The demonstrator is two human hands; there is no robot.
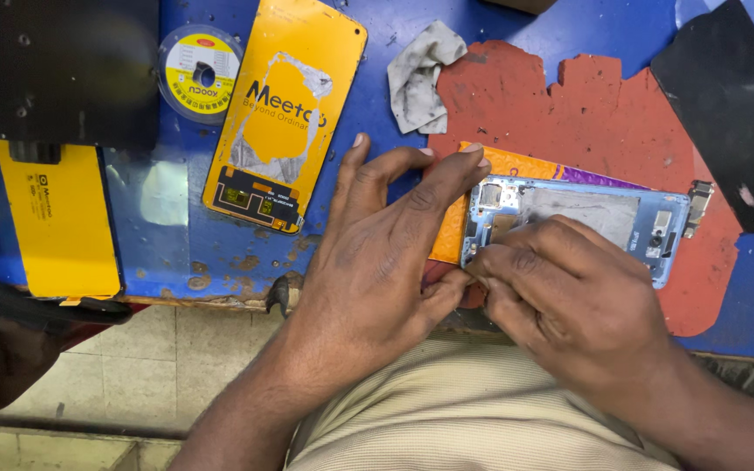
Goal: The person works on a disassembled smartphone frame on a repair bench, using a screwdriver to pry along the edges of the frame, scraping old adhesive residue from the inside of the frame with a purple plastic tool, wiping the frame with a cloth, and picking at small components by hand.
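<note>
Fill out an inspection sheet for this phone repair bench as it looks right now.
Surface: blue worktop, scuffed and stained, with a torn red mat on its right half.
Job's things: opened phone frame, blue-edged, lying on the red mat over an orange panel.
Clutter: grey cloth; orange back cover; yellow-labelled tape roll; yellow panel; black sheet.
Grippers: left hand fingertips steady the frame's left end; right hand pinches at its lower left edge.
Cables: nothing seen.
Surroundings: tiled floor below the bench edge; person's beige garment.
</note>
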